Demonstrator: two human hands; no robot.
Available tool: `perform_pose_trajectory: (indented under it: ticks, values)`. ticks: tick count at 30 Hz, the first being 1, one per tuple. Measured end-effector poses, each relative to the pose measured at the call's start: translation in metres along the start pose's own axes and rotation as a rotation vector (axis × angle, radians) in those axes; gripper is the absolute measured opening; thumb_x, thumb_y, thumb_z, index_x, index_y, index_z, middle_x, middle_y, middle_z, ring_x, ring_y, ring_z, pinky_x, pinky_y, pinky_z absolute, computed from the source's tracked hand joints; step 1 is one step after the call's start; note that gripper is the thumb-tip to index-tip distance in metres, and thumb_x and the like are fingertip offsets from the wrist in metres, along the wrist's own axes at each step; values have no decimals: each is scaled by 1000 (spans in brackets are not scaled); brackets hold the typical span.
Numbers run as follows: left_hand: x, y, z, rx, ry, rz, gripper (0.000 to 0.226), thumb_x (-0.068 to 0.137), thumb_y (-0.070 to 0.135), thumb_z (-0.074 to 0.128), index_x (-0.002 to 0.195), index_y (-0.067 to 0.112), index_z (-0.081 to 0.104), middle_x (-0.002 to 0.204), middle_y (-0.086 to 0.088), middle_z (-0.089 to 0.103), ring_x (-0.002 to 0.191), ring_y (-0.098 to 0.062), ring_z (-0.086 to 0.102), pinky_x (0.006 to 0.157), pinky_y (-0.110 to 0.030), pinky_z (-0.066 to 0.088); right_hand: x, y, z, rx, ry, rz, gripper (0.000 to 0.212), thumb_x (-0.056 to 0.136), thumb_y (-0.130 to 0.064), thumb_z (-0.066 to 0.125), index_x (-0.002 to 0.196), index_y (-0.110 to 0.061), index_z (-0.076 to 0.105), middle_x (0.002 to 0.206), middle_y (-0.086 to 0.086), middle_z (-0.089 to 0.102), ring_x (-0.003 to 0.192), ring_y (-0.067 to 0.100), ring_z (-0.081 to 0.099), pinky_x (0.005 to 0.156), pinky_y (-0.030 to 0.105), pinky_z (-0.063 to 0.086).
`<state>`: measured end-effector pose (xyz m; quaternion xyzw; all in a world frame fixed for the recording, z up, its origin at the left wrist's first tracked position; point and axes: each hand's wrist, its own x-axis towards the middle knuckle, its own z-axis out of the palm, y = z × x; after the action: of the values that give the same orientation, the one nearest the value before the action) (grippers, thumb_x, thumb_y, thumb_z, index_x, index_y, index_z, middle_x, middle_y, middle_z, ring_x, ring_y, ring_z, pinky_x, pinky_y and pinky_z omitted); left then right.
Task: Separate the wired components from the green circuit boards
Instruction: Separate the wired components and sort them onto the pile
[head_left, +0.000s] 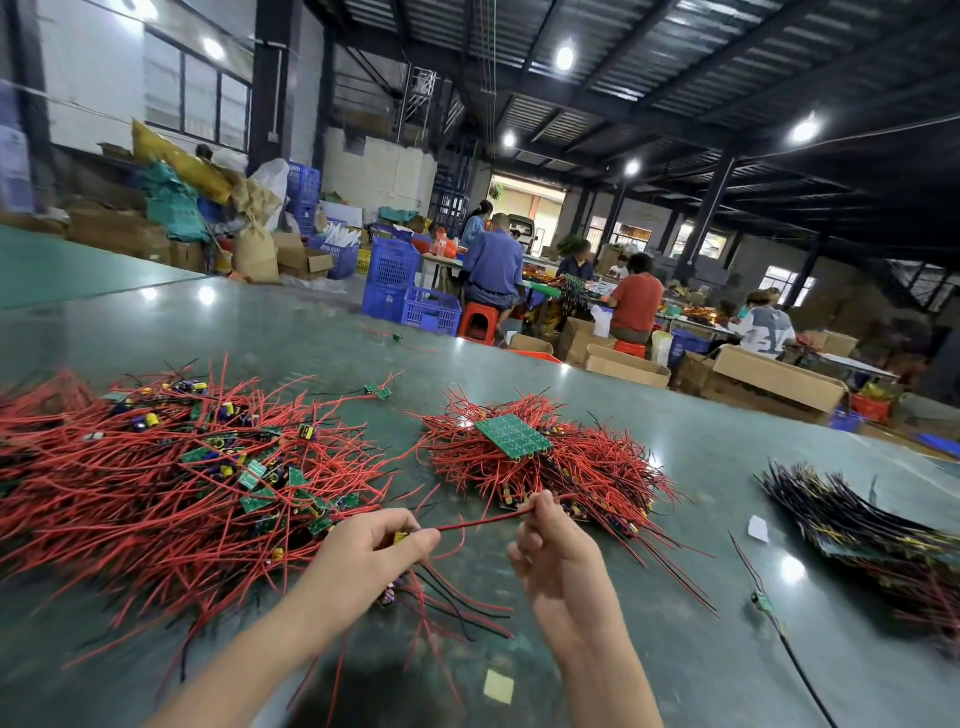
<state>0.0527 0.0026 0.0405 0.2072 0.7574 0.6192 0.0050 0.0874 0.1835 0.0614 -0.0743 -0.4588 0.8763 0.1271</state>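
Item 1, far left: we log a large loose heap of red wires (156, 483) spread on the green desk (675, 457), with small green circuit boards (255, 474) and yellow and blue parts tangled through it.

Item 2, left of centre: our left hand (371, 545), fingers curled, pinches a small wired component (400, 536) at one end of a single red wire (478, 521). More red and black leads trail from under this hand toward us.

Item 3, centre: our right hand (550, 545) pinches the other end of that same red wire between thumb and fingertips, the remaining fingers loosely bent. The wire runs nearly taut between the two hands, above the desk.

Item 4, centre, just beyond the right hand: a second, tighter heap of red wires (545, 467) with a larger green board panel (513, 436) lying tilted on top.

Item 5, near edge: a small yellowish paper scrap (498, 687) on the desk, between our forearms.

Item 6, right: a white scrap (758, 529), a lone small board on a black lead (762, 603), then a stack of dark-wired pieces (857, 525) at the far right.

Item 7, background: people seated at tables, blue crates (392, 265), cardboard boxes (779, 376).
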Motion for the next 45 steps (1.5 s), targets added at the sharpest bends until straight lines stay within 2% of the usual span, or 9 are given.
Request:
perform_pose_trajectory:
  ticks: [9,15,21,26,29,32,35,39,45]
  values:
    - [3,-3,-7,177,107,85,31,85,24,67,57,14,58,47,3,41,46,-6,33,53,-23,28,-2,-4,1,70,27,72,8,70,-22,62,69,-14,63,56,-5,48,46,6,36,59,23,28]
    - [4,3,-19,165,46,41,35,74,43,62,61,11,64,58,-16,57,55,-13,45,63,-33,40,-2,-7,0,109,34,91,8,69,-18,62,70,-10,60,54,-5,45,46,7,32,58,22,26]
    - [1,11,-18,163,-62,-24,33,87,24,65,55,18,59,44,5,41,39,-7,30,43,-18,27,-3,-8,-3,274,32,140,16,69,-17,64,55,-10,65,54,-3,44,47,8,32,49,20,35]
    - [-2,21,-36,-236,-317,-394,28,81,43,60,70,17,62,52,7,24,40,-4,12,36,-10,9,-6,-6,-1,-233,90,-152,16,74,-27,66,80,-13,70,62,-3,58,52,4,39,60,21,34]
    - [7,15,-51,-388,-176,-442,33,90,39,49,98,11,66,53,6,28,39,-4,13,36,-8,10,-4,6,1,-521,108,-339,15,89,-28,56,97,-23,68,77,-8,71,57,-3,49,59,11,41]
    - [14,10,-62,-507,125,-396,16,95,16,39,102,14,54,50,4,39,36,-6,20,36,-9,15,-4,17,1,-753,101,-464,14,92,-18,56,93,-24,69,76,-8,71,58,-5,53,57,7,40]
    - [17,-4,-69,9,498,-135,9,93,7,45,96,14,50,62,-4,59,50,-21,46,49,-28,36,-4,29,1,-1072,14,-524,16,88,-12,63,84,-25,71,78,-10,71,67,-3,59,61,9,40]
    - [12,-23,-61,931,603,61,43,70,3,75,111,7,66,110,-22,63,98,-42,49,84,-51,42,-4,43,2,-1369,-103,-619,14,88,-16,61,95,-21,72,90,-10,68,85,3,59,79,18,43]
    - [13,-17,-38,984,629,336,41,68,10,69,108,20,69,112,-11,57,96,-34,42,85,-48,41,-4,56,2,-1761,-388,-497,35,94,-38,45,129,-39,51,131,-19,50,121,7,41,97,23,30]
